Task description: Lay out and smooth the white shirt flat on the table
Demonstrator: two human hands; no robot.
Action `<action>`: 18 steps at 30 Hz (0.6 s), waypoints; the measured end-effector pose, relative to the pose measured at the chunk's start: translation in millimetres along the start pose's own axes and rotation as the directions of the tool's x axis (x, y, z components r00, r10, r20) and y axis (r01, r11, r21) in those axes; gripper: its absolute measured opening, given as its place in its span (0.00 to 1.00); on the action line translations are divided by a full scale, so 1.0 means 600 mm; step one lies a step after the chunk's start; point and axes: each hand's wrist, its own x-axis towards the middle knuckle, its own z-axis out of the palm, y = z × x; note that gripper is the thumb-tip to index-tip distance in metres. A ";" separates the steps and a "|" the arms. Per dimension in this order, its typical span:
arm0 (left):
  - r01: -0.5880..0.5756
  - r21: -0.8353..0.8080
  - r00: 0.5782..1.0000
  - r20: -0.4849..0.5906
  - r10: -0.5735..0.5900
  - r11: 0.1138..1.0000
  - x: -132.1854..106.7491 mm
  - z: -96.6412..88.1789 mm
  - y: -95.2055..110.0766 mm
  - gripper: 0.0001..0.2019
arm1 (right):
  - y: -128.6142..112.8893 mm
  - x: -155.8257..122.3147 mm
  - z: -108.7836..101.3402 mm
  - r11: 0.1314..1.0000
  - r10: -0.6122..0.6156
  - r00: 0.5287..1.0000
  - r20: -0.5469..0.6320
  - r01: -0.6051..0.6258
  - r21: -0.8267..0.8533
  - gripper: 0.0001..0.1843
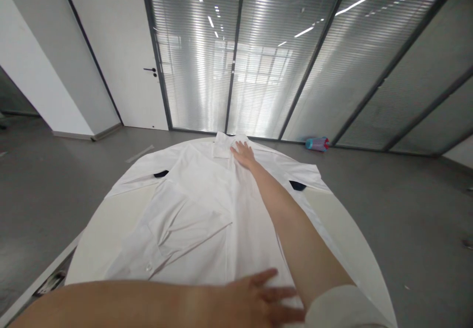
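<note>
White button-up shirt [195,219] is lying spread out on a round white worktop [105,234], with its collar [226,145] pointing toward 12 o'clock and a loose fold of cloth sitting across its lower left. The right hand [244,154] is pressing flat on the shirt just beside the collar, fingers spread and grasping nothing. The left hand [266,296] is lying open on the cloth near 6 o'clock, released and not clenching. A white rolled sleeve [343,308] is showing on the right arm near 5 o'clock. A blue plastic bottle [317,144] is lying on the grey floor [406,229] around 2 o'clock, while a white door [114,57] is standing closed near 11 o'clock.
</note>
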 end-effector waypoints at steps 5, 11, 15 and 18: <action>0.218 -0.006 0.975 -0.033 -0.218 0.976 0.005 -0.043 -0.017 0.36 | -0.005 -0.033 0.001 1.000 -0.003 0.994 0.106 0.007 -0.030 0.46; 0.151 0.188 0.987 -0.079 -0.138 0.971 0.003 0.016 0.000 0.39 | -0.019 -0.048 0.015 0.993 0.015 0.989 0.144 0.003 -0.118 0.48; 0.094 0.395 0.974 -0.228 -0.002 0.914 0.016 0.083 0.008 0.28 | -0.020 -0.043 0.012 0.992 0.021 0.984 0.175 0.000 -0.123 0.48; 0.083 0.512 0.962 -0.264 0.065 0.855 0.027 0.109 0.008 0.21 | -0.020 -0.044 0.015 0.992 0.019 0.989 0.149 0.000 -0.129 0.47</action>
